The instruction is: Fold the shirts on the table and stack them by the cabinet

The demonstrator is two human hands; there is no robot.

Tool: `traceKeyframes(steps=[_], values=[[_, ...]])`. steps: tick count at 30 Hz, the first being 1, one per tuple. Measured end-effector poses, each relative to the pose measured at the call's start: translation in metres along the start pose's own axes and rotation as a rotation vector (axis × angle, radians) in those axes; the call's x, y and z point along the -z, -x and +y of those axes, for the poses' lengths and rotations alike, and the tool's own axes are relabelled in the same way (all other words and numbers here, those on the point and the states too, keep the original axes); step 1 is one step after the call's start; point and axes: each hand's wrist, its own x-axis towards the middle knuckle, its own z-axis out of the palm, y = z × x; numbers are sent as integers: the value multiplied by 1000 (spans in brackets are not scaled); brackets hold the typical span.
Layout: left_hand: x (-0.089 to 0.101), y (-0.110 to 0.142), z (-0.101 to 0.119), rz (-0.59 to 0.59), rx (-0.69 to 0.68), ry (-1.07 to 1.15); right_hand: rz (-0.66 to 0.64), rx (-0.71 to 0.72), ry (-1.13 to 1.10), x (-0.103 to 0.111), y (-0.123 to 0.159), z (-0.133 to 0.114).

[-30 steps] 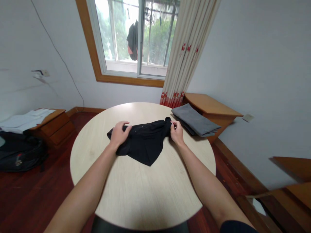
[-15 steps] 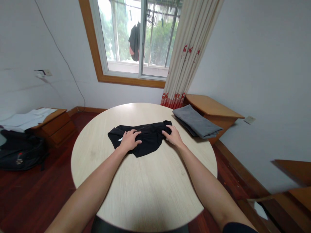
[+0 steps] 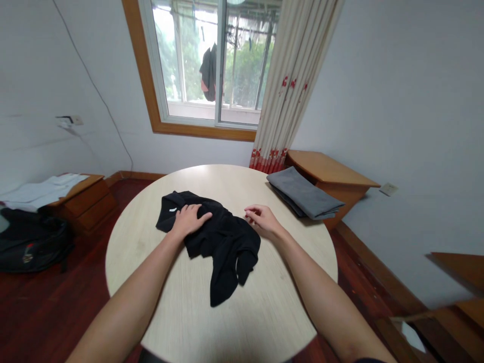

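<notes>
A black garment (image 3: 219,242) lies crumpled on the round pale wooden table (image 3: 264,307), one end trailing toward me. My left hand (image 3: 187,219) rests flat on its upper left part, fingers stretched out over the cloth near a small white label. Just off the garment's right edge my right hand (image 3: 261,221) hovers low over the table, fingers loosely curled with nothing in them. A folded grey cloth (image 3: 304,192) sits at the table's far right rim.
A low wooden cabinet (image 3: 328,171) stands behind the table at the right, beside a curtain (image 3: 291,85) and window. On the left, a wooden drawer unit (image 3: 85,196) carries white cloth, with a black bag (image 3: 30,242) on the red floor.
The black garment has been pulled toward me and to the left, and its lower end now spreads out. My right hand has let go of its right end and sits beside it.
</notes>
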Motion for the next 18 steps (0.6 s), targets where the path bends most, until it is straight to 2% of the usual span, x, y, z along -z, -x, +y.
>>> traceKeyframes(steps=[4, 7, 10, 15, 18], values=[[-9, 6, 27, -179, -188, 2, -36, 100, 223, -11, -3, 15], [-10, 7, 36, -252, -319, 94, -41, 134, 310, -11, -4, 18], [-10, 8, 39, -254, -387, 172, -126, 109, 286, -9, -4, 17], [-10, 9, 44, -214, -360, 225, -377, 74, 79, -16, -1, 13], [-3, 8, 44, -176, -354, 250, -365, 92, 108, -15, 0, 9]])
